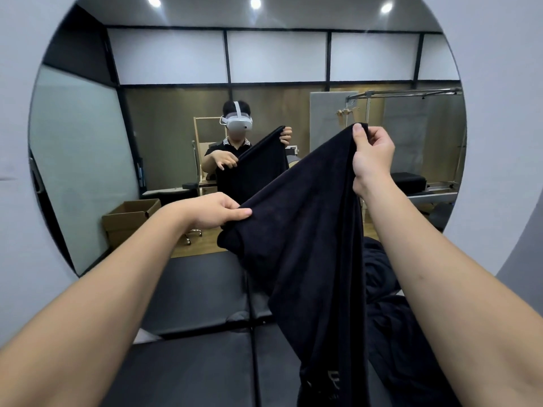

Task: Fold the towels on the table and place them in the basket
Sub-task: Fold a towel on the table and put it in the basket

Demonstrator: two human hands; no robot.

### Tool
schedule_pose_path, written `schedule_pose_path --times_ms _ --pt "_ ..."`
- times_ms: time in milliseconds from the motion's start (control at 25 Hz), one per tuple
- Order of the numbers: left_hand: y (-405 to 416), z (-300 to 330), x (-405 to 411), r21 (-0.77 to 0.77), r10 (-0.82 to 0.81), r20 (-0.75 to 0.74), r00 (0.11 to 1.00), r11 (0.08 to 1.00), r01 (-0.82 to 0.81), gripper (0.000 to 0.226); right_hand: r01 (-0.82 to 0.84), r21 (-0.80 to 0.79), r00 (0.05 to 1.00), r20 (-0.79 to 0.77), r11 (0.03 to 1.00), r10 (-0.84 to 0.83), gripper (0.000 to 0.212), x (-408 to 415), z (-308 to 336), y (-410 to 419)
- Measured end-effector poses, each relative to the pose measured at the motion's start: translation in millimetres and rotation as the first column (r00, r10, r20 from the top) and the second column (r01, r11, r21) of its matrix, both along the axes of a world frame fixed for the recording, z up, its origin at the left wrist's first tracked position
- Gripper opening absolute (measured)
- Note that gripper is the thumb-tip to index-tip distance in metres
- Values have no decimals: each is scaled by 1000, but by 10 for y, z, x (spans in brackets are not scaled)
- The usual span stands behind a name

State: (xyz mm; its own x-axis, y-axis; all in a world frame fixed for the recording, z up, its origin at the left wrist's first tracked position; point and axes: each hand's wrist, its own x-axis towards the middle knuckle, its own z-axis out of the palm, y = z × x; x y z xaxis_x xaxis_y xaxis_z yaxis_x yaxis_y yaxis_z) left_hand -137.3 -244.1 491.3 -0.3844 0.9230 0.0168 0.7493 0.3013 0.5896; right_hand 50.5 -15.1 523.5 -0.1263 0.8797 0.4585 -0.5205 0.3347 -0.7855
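Observation:
I hold a black towel (308, 230) up in the air above the black table (191, 295). My right hand (373, 154) pinches its upper corner, raised high at the right. My left hand (220, 212) grips the towel's upper edge lower down, at the centre. The cloth hangs slanted between the two hands and drops to the table's near side. More black towels (385, 312) lie heaped on the table at the right, partly hidden by my right forearm. No basket is in view.
A large round mirror (88, 142) stands straight ahead at the table's far edge and reflects me, the room, a cardboard box (132, 215) and a metal rack (411, 95). The table has dark padded panels with seams.

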Motion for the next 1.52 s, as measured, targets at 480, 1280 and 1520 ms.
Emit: schedule_pose_path --times_ms 480,1280,1520 --pt "116 -529 280 49 -113 348 931 994 102 44 17 -134 998 -65 991 -25 17 103 5 72" --pt "367 -692 359 323 -103 106 989 944 64 20 82 -241 990 -93 967 -107 17 268 -81 273" --pt "511 -805 309 346 -171 134 976 931 116 31 75 -199 994 -63 977 -89 16 290 -80 287"
